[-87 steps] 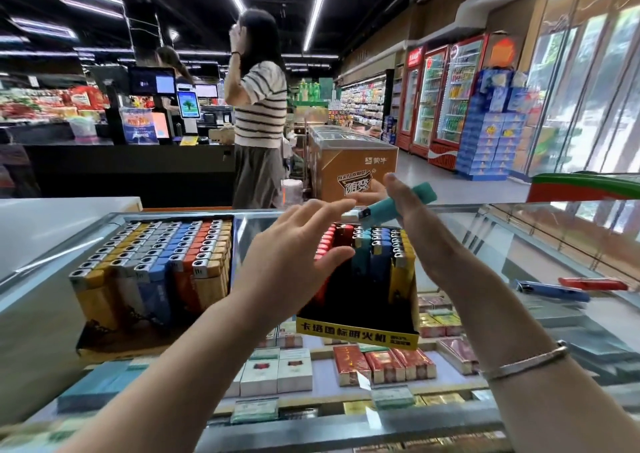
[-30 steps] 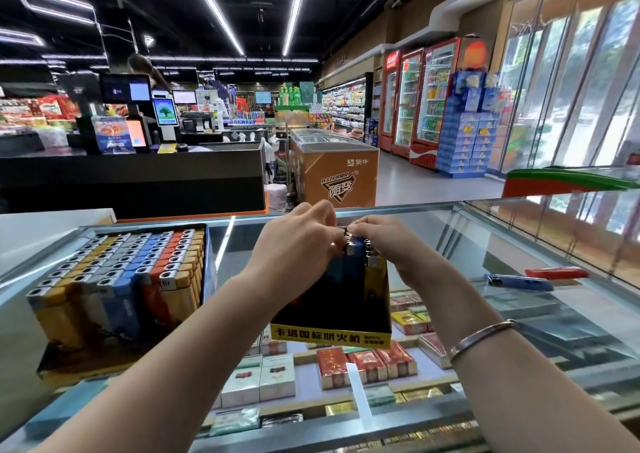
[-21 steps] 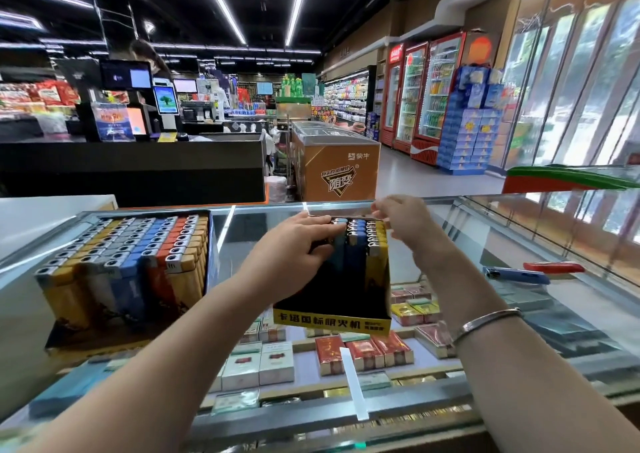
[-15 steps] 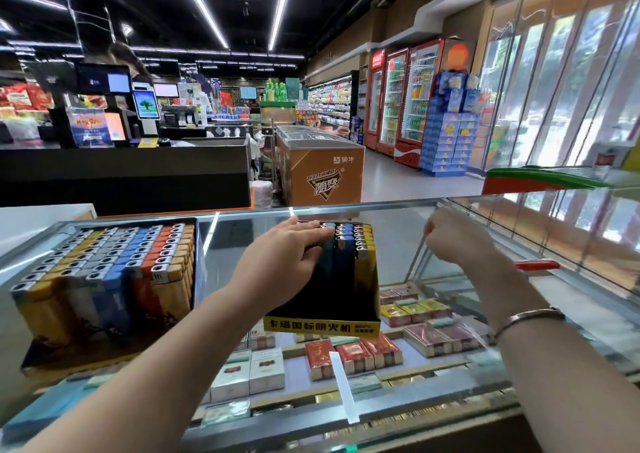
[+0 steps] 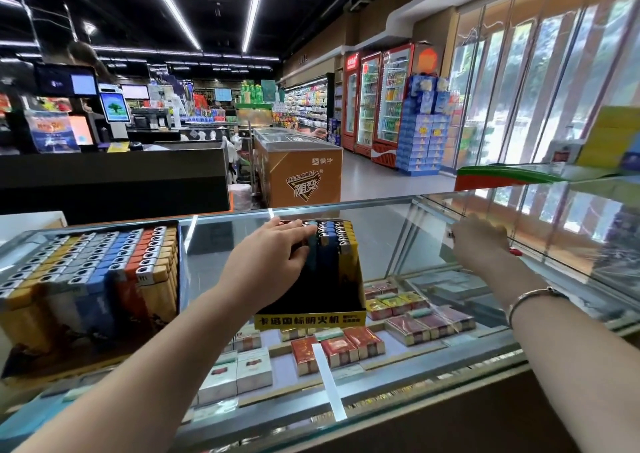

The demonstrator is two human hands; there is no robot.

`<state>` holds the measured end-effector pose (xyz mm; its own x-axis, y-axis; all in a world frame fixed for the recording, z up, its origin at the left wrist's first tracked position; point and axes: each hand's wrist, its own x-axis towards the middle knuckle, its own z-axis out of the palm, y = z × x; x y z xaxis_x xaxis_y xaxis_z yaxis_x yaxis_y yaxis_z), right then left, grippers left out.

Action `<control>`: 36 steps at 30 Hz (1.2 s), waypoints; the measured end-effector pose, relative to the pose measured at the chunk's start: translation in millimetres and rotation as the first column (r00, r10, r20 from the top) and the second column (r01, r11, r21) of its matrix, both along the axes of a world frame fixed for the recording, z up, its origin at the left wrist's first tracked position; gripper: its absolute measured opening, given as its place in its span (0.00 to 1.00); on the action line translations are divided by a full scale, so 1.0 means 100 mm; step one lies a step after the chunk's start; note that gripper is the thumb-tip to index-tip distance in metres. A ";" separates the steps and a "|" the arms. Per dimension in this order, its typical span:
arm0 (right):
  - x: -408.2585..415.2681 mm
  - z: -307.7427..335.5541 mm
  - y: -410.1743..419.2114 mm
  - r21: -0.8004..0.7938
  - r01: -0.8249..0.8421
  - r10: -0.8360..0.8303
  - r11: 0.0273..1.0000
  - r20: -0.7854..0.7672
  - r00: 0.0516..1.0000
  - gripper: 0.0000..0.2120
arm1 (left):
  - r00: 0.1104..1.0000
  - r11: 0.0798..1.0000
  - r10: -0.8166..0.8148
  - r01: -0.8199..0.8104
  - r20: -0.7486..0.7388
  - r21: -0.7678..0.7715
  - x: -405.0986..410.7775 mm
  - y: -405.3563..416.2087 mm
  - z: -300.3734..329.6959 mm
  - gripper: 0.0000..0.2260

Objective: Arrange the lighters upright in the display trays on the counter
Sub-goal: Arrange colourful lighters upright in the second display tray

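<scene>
A black display tray with a yellow front strip (image 5: 310,319) stands mid-counter. Blue and yellow lighters (image 5: 332,244) stand upright in its back rows. My left hand (image 5: 273,258) rests flat on the tops of the lighters at the tray's left side and hides them. A larger tray (image 5: 176,279) to the left is packed with upright lighters (image 5: 90,272) in yellow, grey, blue and orange. My right hand (image 5: 479,241) is out to the right on the glass, fingers curled over a loose lighter (image 5: 450,234) whose metal head shows at the thumb. A red lighter tip (image 5: 516,252) pokes out beside it.
The glass counter (image 5: 388,231) shows cigarette packs (image 5: 339,348) underneath. A raised glass shelf (image 5: 554,217) runs along the right, just behind my right hand. Beyond the counter stand an orange freezer (image 5: 301,175) and a black checkout desk (image 5: 114,182).
My right hand left the middle tray and swung right to the loose lighters on the glass, now covering the blue one. My left hand stayed on the tray's lighters.
</scene>
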<state>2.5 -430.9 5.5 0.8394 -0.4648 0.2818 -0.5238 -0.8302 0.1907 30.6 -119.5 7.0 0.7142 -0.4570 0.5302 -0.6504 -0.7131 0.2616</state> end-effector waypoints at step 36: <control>0.13 0.56 1.56 0.658 -0.565 0.290 -0.498 0.740 0.606 0.06 | 0.909 0.880 -0.224 0.344 0.351 -0.329 -0.09 0.23 0.35 0.10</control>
<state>15.7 -274.7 61.5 0.9291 0.2451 0.2768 0.2582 0.1059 -0.9603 21.4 -96.8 42.4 0.3676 -0.3397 0.8657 -0.8981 -0.3715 0.2356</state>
